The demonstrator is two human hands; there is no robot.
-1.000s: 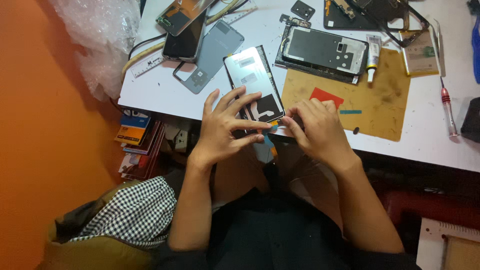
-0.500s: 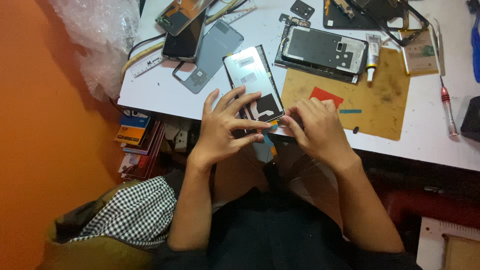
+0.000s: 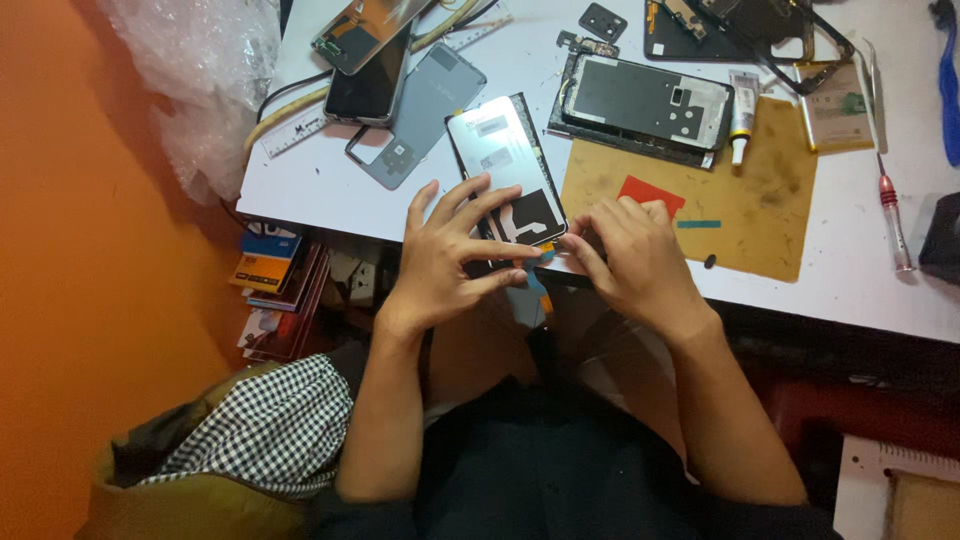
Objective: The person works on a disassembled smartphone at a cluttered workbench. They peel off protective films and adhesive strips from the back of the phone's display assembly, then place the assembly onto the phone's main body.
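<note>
Silver-backed phone screen panel (image 3: 505,170) lay at near edge of white table (image 3: 330,185), bottom end overhanging toward lap. Left hand (image 3: 450,255) rested on panel's lower part, fingers spread and bent, thumb underneath at table edge; pinched panel's bottom end between fingers and thumb. Right hand (image 3: 635,260) sat just right of panel on edge of tan work mat (image 3: 760,215), fingers curled, fingertips (image 3: 572,240) meeting left fingertips at panel's lower right corner, near small orange ribbon cable (image 3: 543,252). Could not tell whether right fingers actually gripped cable or only touched it; hand loosely closed.

Noted red square (image 3: 648,192) on mat just above right knuckles, partly covered. Open phone frame (image 3: 645,105) lay beyond mat, well apart from hands; small glue tube (image 3: 740,115) upright beside it. Grey back cover (image 3: 420,115) lay left of panel, dark phone (image 3: 368,88) further left, touching it. Red-handled screwdriver (image 3: 893,215) at right of mat. Clear plastic bag (image 3: 200,80) bunched at table's left corner. Stack of books (image 3: 275,295) below table, left of left wrist. Checked cloth (image 3: 265,425) by left elbow.
</note>
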